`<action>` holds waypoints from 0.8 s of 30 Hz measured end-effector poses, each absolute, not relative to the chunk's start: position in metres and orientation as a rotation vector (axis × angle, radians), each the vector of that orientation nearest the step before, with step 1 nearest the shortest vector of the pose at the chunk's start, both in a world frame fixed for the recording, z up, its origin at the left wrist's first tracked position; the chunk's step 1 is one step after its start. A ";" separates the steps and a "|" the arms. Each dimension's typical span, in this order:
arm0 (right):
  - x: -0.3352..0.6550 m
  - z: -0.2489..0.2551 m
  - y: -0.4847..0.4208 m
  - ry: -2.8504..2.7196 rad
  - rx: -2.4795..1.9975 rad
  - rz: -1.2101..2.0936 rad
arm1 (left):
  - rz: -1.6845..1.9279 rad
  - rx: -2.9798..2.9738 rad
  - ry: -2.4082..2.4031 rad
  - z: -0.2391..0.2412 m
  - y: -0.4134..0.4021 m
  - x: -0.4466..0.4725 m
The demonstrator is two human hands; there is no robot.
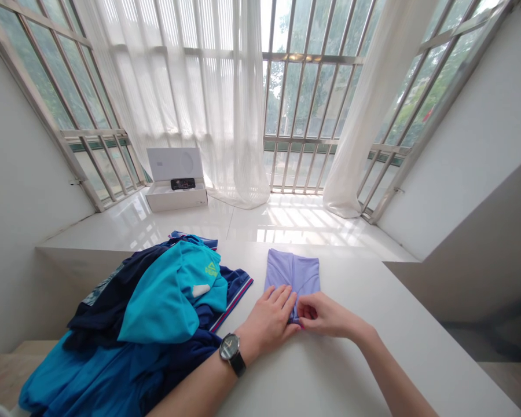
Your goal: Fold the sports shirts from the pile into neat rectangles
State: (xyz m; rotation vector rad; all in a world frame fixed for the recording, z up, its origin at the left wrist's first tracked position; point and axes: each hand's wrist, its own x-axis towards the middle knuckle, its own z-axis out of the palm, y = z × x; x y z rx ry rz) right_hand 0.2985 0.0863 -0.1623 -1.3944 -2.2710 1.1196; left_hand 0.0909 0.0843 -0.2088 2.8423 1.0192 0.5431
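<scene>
1. Evidently, the lavender garment (293,266) lies folded into a compact rectangle on the white tabletop (351,370), directly in front of the person and to the right of the clothes pile.
2. The left hand (271,318) rests palm down on its near-left part, the grip flat with the fingers extended rather than curled round anything — presumably to stop the slippery-looking cloth from shifting.
3. At the near-right corner, the right hand (330,315) has its thumb and forefinger drawn together; that grip appears clamped on the garment's near edge, a fine hold that suits thin fabric.
4. On the left, a turquoise top (165,301) with a yellow-green logo lies over navy clothing (108,307) and bright blue fabric (78,370). The heap is loose and crumpled, probably set aside so that the hands have flat room.
5. A black-strapped wristwatch (230,347) sits on the left wrist.
6. The tabletop is smooth and pale, meeting a glossy window ledge (243,223) streaked with barred sunlight.
7. On that ledge stands an open white box (176,201) with its lid upright; a smartphone (183,183) sits at its opening, perhaps propped there for a clear view.
8. Behind, sheer white curtains (226,116) hang before metal window bars (301,98) — greenery shows outside, and plain walls (26,145) flank the bay.
</scene>
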 end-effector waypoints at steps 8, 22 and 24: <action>0.301 -0.159 0.088 -2.239 -1.286 1.119 | 0.565 2.857 0.988 -0.205 0.084 0.091; 0.323 -0.191 0.118 -2.168 -1.486 0.199 | 0.655 2.731 0.985 -0.188 0.082 0.089; 0.322 -0.191 0.117 -2.192 -1.518 0.200 | 0.641 2.703 1.037 -0.187 0.081 0.090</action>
